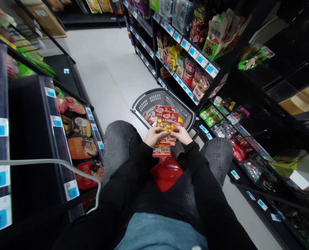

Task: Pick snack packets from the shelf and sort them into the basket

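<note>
Both hands are raised between my knees, closed on small snack packets point(167, 118) with red tops and clear fronts showing yellow pieces. At least two packets overlap in the grip. My left hand point(154, 135) pinches them along the left side, thumb across the front. On the right side my right hand point(182, 134) does the same. Just beyond stands a grey shopping basket point(141, 98), its inside partly hidden by the packets; some packaged goods show in it. A shiny red item point(166, 173) lies in my lap below the packets; its kind is unclear.
Black shelves with bagged snacks point(188, 71) rise at the front right, and more hanging packets point(240, 147) line the right. Boxed bowls point(82, 147) fill a low shelf on the left. A pale cable point(66, 162) crosses at left. Light tiled floor point(99, 62) runs ahead.
</note>
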A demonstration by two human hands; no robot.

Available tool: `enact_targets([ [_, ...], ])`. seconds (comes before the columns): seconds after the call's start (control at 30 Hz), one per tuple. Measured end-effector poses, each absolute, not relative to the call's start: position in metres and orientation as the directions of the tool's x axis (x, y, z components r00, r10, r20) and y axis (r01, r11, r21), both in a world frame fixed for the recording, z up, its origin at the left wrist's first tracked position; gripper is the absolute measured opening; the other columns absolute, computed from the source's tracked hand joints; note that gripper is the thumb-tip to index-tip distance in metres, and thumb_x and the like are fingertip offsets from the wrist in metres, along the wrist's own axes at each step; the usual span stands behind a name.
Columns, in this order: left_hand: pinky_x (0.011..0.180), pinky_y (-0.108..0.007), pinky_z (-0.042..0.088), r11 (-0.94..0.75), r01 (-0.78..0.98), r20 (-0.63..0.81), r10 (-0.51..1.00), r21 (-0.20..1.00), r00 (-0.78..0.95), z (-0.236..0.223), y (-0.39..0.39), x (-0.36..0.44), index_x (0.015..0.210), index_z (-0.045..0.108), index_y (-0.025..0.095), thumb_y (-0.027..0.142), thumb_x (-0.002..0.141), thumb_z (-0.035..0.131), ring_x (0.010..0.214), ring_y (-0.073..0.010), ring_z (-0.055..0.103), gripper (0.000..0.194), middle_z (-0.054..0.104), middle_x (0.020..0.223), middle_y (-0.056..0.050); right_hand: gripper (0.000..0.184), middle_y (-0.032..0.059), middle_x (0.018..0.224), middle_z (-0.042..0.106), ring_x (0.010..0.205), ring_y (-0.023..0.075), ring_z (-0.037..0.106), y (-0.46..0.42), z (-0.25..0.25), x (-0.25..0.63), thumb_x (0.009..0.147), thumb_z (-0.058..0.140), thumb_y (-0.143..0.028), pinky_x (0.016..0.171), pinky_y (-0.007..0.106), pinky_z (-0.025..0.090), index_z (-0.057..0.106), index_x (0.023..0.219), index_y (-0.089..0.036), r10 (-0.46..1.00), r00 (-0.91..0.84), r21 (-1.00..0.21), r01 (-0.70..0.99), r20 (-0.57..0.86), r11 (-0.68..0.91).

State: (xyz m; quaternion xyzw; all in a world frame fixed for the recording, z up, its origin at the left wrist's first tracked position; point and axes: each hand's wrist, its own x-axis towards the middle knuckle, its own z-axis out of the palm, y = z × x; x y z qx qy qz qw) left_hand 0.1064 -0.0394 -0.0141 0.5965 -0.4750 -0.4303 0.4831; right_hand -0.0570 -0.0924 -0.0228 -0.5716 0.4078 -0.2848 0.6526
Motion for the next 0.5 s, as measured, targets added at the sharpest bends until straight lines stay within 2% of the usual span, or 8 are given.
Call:
enact_targets([
  [0.13, 0.086, -0.039, 0.044, -0.087, -0.155, -0.056, -0.98, 0.984, 0.193, -0.018, -0.04, 0.105, 0.054, 0.061, 0.017, 0.043, 0.057, 0.072, 0.085, -0.0221, 0.056, 0.029, 0.061, 0.084, -0.006, 0.033, 0.003, 0.069, 0.065, 0.07, 0.0169, 0.062, -0.094, -0.027, -0.059, 0.058, 0.077, -0.036, 0.071, 0.033, 0.053, 0.065, 0.078, -0.013, -0.866, 0.449, -0.97, -0.191, -0.222, 0.15],
  [0.23, 0.086, -0.038, 0.044, -0.091, -0.161, -0.058, -0.978, 0.983, 0.2, -0.019, -0.04, 0.106, 0.055, 0.062, 0.017, 0.043, 0.057, 0.072, 0.085, -0.022, 0.056, 0.028, 0.061, 0.085, -0.006, 0.032, 0.0028, 0.067, 0.065, 0.069, 0.0175, 0.063, -0.094, -0.027, -0.058, 0.058, 0.077, -0.036, 0.069, 0.032, 0.053, 0.065, 0.076, -0.013, -0.878, 0.429, -0.969, -0.211, -0.21, 0.129],
  [0.37, 0.088, -0.04, 0.043, -0.074, -0.186, -0.051, -0.99, 0.98, 0.13, -0.021, -0.041, 0.107, 0.061, 0.065, 0.016, 0.042, 0.06, 0.072, 0.088, -0.0244, 0.057, 0.027, 0.062, 0.082, -0.007, 0.037, 0.004, 0.07, 0.066, 0.068, 0.0173, 0.063, -0.091, -0.023, -0.055, 0.061, 0.074, -0.042, 0.066, 0.031, 0.053, 0.066, 0.081, -0.011, -0.878, 0.434, -0.974, -0.18, -0.205, 0.138],
  [0.5, 0.088, -0.042, 0.044, -0.054, -0.185, -0.031, -0.992, 0.981, 0.124, -0.027, -0.042, 0.105, 0.054, 0.061, 0.016, 0.041, 0.06, 0.072, 0.089, -0.0261, 0.058, 0.027, 0.062, 0.081, -0.008, 0.038, 0.0039, 0.077, 0.068, 0.073, 0.0162, 0.064, -0.091, -0.024, -0.055, 0.063, 0.073, -0.039, 0.07, 0.03, 0.053, 0.065, 0.09, -0.013, -0.868, 0.464, -0.983, -0.133, -0.178, 0.13],
])
